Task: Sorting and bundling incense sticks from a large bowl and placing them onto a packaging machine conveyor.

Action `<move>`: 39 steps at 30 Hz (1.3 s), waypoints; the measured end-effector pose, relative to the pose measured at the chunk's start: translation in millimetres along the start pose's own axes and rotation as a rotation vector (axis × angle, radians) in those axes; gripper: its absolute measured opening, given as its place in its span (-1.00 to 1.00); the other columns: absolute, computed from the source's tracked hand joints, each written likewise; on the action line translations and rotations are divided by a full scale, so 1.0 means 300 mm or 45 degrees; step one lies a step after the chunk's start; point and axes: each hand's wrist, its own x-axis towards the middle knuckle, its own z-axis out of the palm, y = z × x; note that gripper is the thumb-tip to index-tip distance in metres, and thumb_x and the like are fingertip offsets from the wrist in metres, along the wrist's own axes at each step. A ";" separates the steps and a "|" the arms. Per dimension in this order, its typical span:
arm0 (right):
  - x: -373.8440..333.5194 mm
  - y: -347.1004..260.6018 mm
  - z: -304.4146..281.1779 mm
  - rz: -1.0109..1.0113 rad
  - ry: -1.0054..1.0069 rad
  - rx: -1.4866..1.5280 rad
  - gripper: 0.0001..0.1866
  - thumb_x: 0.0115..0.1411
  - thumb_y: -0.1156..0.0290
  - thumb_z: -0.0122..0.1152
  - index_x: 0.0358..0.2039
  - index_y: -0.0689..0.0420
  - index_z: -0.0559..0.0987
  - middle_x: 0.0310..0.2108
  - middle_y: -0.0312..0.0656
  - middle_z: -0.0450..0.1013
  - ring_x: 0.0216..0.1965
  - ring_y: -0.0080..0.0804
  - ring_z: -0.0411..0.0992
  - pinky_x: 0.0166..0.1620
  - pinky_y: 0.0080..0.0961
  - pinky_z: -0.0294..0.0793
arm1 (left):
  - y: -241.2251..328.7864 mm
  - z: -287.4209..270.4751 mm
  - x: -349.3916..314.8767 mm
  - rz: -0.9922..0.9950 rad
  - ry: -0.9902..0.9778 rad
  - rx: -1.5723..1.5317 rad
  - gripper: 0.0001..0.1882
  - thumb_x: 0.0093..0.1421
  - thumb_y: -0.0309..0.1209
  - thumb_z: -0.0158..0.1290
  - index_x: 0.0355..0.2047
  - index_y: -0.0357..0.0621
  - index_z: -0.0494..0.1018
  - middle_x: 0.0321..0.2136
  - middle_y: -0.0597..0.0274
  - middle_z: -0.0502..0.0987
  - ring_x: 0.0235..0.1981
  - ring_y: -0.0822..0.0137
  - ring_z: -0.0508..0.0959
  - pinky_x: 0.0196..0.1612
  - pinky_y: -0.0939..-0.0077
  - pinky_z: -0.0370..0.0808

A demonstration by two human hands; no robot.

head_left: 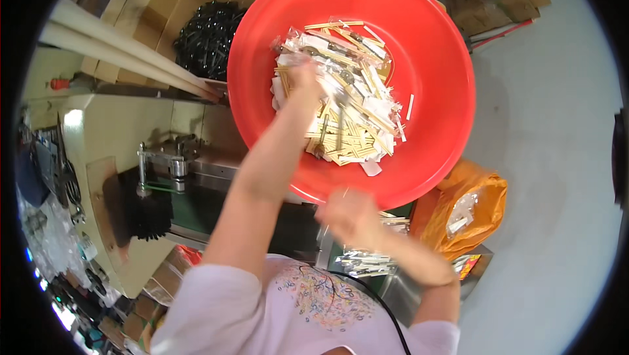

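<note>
Right hand (352, 217) blurred, by red basin's (438, 86) six-o'clock rim; grip could not be told. Stick-and-packet pile (360, 116) lay inside; left hand (305, 77) at its ten o'clock, grip unclear. Judged step: picking through; next move called for separating pieces.

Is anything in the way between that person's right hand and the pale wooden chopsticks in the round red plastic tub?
Yes: the near rim of the round red plastic tub lies between the blurred right hand and the pale wooden chopsticks inside. Nothing visible blocks the left hand, at the pile.
</note>
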 end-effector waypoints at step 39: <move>-0.063 0.023 0.074 1.347 -0.144 0.175 -0.79 0.07 0.39 0.13 -0.65 0.16 0.43 -0.66 -0.13 0.34 -0.59 -0.25 0.38 -0.50 -0.38 0.34 | -0.023 -0.081 -0.186 0.092 -0.148 0.764 -0.76 0.09 -0.31 0.07 -0.46 -0.29 0.47 -0.61 0.21 0.49 -0.66 0.45 0.38 -0.59 0.50 0.30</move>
